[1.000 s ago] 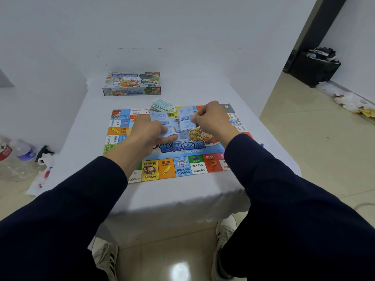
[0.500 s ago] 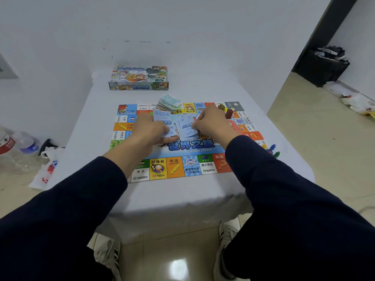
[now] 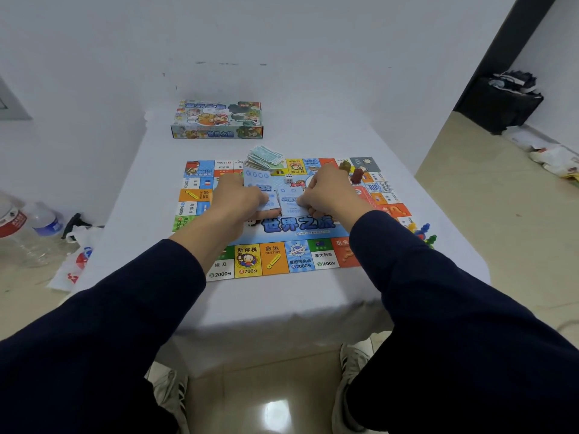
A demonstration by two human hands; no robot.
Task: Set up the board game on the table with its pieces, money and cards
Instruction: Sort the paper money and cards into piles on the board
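The colourful game board [image 3: 282, 258] lies open on the white table [image 3: 313, 136]. My left hand [image 3: 238, 198] holds a stack of light blue cards [image 3: 258, 180] over the board's middle. My right hand [image 3: 329, 192] pinches another light blue card [image 3: 293, 203] just beside that stack. A pile of green paper money [image 3: 266, 158] rests on the board's far edge. A white die [image 3: 289, 178] lies behind the cards. Brown and dark red pieces [image 3: 352, 172] stand near the far right corner. Small coloured pawns [image 3: 423, 234] lie off the board's right edge.
The game box [image 3: 217, 120] sits at the table's far side by the wall. Plastic bottles [image 3: 28, 227] and a plastic bag [image 3: 75, 261] lie on the floor at left. A black bin [image 3: 501, 101] stands at right. My shoes [image 3: 354, 364] show under the table's near edge.
My right hand has drawn one blue card away from the stack and lowered it towards the board's middle. The view has shifted, so the pawns at the right edge show.
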